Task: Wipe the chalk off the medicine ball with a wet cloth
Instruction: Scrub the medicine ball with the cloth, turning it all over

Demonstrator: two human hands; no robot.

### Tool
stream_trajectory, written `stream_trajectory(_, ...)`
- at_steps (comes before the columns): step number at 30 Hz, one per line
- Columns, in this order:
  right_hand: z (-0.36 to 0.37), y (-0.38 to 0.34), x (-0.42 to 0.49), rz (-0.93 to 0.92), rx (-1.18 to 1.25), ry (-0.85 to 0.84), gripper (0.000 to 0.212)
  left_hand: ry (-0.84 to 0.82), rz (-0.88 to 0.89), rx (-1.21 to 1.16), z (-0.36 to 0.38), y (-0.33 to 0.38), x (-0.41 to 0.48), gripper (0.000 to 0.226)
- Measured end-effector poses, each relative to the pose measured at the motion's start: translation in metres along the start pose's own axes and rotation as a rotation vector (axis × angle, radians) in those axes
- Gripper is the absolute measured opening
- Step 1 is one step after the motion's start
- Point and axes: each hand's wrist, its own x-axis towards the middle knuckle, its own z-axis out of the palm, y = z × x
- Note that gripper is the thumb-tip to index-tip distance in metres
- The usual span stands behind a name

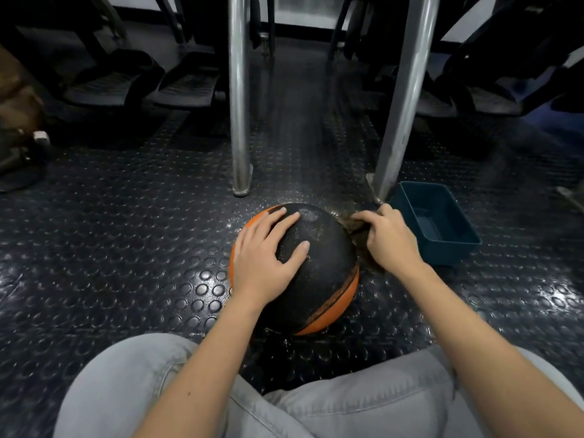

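Hands, two of them, reached from the near edge of the head view to one medicine ball (319, 273) on the floor (126, 248). The ball, black with orange bands, sat in the middle, just beyond the person's knees (132, 384) in pale jeans. The left hand (265, 260) lay on its near-left top, fingers straight and spread, gripping nothing. The right hand (390, 238) curled round one brown cloth (354, 227), bunched against the ball's far-right side. One pale dusty patch (308, 214) showed on the ball's far top, between the hands. One teal tub (442, 226) stood just right of the right hand, its left wall partly hidden behind that hand. Two shiny metal legs rose from the dark studded floor just beyond the ball: a left leg (238, 99) and a right leg (404, 99). Two black ribbed footplates (107, 86) lay far left.
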Motion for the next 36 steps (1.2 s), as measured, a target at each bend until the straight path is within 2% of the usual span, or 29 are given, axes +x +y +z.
stream_trajectory(2, -0.006, -0.003, -0.005, -0.008, 0.194, 0.116, 0.044, 0.012, 0.001, -0.018, 0.0, -0.003, -0.003, 0.053)
stream_trajectory(4, -0.008, -0.016, -0.018, -0.149, 0.406, 0.17, 0.042, 0.007, -0.002, -0.029, -0.002, -0.006, -0.005, 0.053)
stream_trajectory(6, 0.003, -0.021, -0.026, -0.183, 0.395, 0.082, 0.043, -0.012, 0.01, -0.037, -0.004, -0.007, -0.004, 0.052)
stream_trajectory(9, 0.008, 0.001, -0.004, 0.063, 0.185, -0.093, 0.046, -0.037, 0.028, -0.041, -0.005, -0.004, -0.001, 0.052)
stream_trajectory(11, 0.0, 0.008, 0.0, 0.147, 0.221, 0.024, 0.044, -0.036, 0.038, -0.045, -0.004, -0.005, -0.003, 0.051)
stream_trajectory(13, -0.01, -0.005, -0.01, 0.017, 0.422, 0.216, 0.042, -0.018, 0.05, -0.055, -0.005, -0.006, -0.006, 0.05)
stream_trajectory(14, -0.012, -0.013, -0.016, -0.081, 0.5, 0.217, 0.043, -0.022, 0.057, -0.055, -0.006, -0.006, -0.005, 0.05)
stream_trajectory(16, -0.001, -0.018, -0.025, -0.146, 0.447, 0.066, 0.046, -0.056, 0.068, -0.051, -0.006, -0.005, -0.005, 0.05)
stream_trajectory(18, 0.005, -0.002, -0.011, 0.01, 0.219, -0.103, 0.047, -0.063, 0.083, -0.051, -0.005, -0.003, -0.003, 0.05)
stream_trajectory(19, 0.004, 0.006, -0.004, 0.089, 0.131, -0.13, 0.048, -0.053, 0.091, -0.042, -0.004, -0.002, -0.003, 0.05)
stream_trajectory(21, -0.003, 0.008, 0.002, 0.132, 0.181, -0.031, 0.049, -0.036, 0.106, -0.042, -0.002, -0.002, -0.004, 0.05)
stream_trajectory(24, -0.012, -0.021, -0.017, -0.153, 0.343, 0.196, 0.048, -0.03, 0.106, -0.038, -0.002, -0.004, -0.007, 0.053)
stream_trajectory(26, -0.002, -0.024, -0.027, -0.295, 0.139, 0.184, 0.048, -0.055, 0.095, -0.042, -0.004, -0.002, -0.006, 0.062)
stream_trajectory(29, 0.004, 0.0, -0.007, -0.091, 0.007, 0.14, 0.045, -0.103, 0.059, -0.076, -0.008, 0.003, -0.005, 0.079)
stream_trajectory(31, -0.007, 0.0, -0.004, -0.031, 0.116, 0.255, 0.046, -0.102, 0.055, -0.085, -0.009, 0.004, -0.008, 0.084)
stream_trajectory(32, -0.013, -0.007, -0.005, -0.086, 0.208, 0.317, 0.047, -0.093, 0.059, -0.089, -0.01, 0.004, -0.009, 0.085)
stream_trajectory(34, -0.011, -0.022, -0.013, -0.242, 0.236, 0.255, 0.048, -0.096, 0.052, -0.081, -0.01, 0.006, -0.007, 0.085)
stream_trajectory(36, -0.002, -0.02, -0.014, -0.223, 0.133, 0.099, 0.046, -0.1, 0.057, -0.085, -0.009, 0.008, -0.008, 0.085)
